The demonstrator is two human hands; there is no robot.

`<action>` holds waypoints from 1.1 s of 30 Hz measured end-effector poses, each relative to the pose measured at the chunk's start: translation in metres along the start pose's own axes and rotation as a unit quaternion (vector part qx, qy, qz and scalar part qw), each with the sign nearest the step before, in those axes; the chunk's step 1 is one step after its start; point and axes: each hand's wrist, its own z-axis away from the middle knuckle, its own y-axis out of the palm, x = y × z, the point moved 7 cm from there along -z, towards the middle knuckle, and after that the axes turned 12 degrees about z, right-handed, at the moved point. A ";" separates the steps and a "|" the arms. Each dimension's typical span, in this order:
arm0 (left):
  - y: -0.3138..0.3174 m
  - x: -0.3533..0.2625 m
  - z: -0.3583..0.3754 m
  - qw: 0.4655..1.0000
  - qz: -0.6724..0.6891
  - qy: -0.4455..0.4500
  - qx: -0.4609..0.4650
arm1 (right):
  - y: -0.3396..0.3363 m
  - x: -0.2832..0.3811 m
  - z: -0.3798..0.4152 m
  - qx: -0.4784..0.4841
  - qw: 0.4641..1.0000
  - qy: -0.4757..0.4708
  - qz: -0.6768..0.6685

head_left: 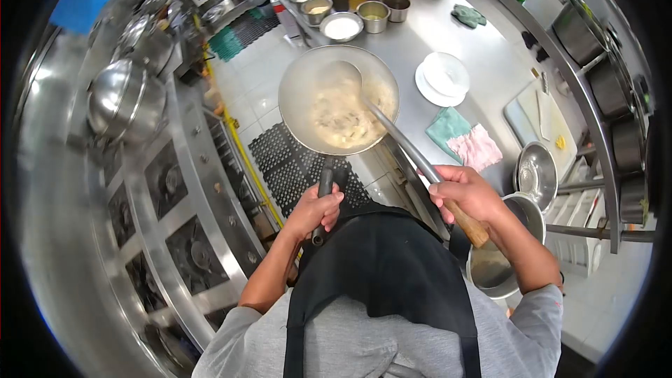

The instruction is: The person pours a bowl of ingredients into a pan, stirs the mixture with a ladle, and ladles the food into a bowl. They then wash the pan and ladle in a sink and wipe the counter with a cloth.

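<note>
The left hand (315, 210) has its fingers wrapped round the handle of a pan (339, 100) of pale food, held over the floor beside the surface (483, 63). The right hand (465, 192) grips a ladle (392, 129) reaching into the pan. 2 stacked plates (442, 77) sit close by.

A single head-worn camera looks steeply down and forward through a fisheye lens that bends the edges. Nearest, at the bottom, is the wearer's own apron (392, 266); the steel counter (483, 63) stretches away ahead, and the stove range (175, 238) curves along the left.
</note>
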 end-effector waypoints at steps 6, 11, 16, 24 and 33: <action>-0.030 -0.064 -0.084 0.992 -0.073 -0.088 0.053 | 0.014 0.023 -0.029 -0.015 0.940 0.060 -0.335; -0.045 -0.107 -0.132 0.975 -0.133 -0.157 0.088 | 0.029 0.048 -0.043 -0.060 0.896 0.026 -0.439; -0.037 -0.129 -0.166 0.964 -0.157 -0.183 0.116 | 0.028 0.061 -0.051 -0.091 0.856 -0.017 -0.509; -0.009 -0.138 -0.202 0.954 -0.172 -0.179 0.169 | 0.005 0.064 -0.039 -0.116 0.816 -0.071 -0.562; 0.007 -0.147 -0.219 0.955 -0.188 -0.176 0.144 | -0.034 0.043 -0.013 -0.170 0.798 -0.131 -0.564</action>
